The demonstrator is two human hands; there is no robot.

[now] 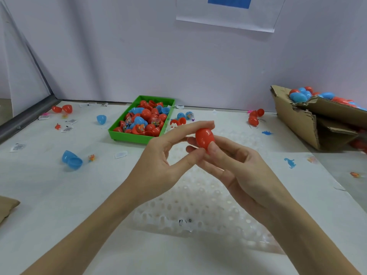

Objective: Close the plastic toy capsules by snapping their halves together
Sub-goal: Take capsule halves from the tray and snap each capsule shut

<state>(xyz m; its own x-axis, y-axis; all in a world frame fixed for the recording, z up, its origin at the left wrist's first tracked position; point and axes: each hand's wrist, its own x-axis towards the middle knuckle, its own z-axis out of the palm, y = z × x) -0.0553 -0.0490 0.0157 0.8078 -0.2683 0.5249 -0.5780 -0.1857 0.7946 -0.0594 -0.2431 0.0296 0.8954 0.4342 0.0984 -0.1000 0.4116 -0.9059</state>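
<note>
Both hands, left hand [158, 155] and right hand [236, 165], pinch our red capsule [205, 137] above the surface; it looks closed, so next we'd set it aside and take another.

The tray [130, 135] of capsules [146, 114] sits on the table [49, 195] behind the hands, slightly left. A cardboard box [294, 120] holding more capsules lies far right, loose halves [71, 160] left
</note>
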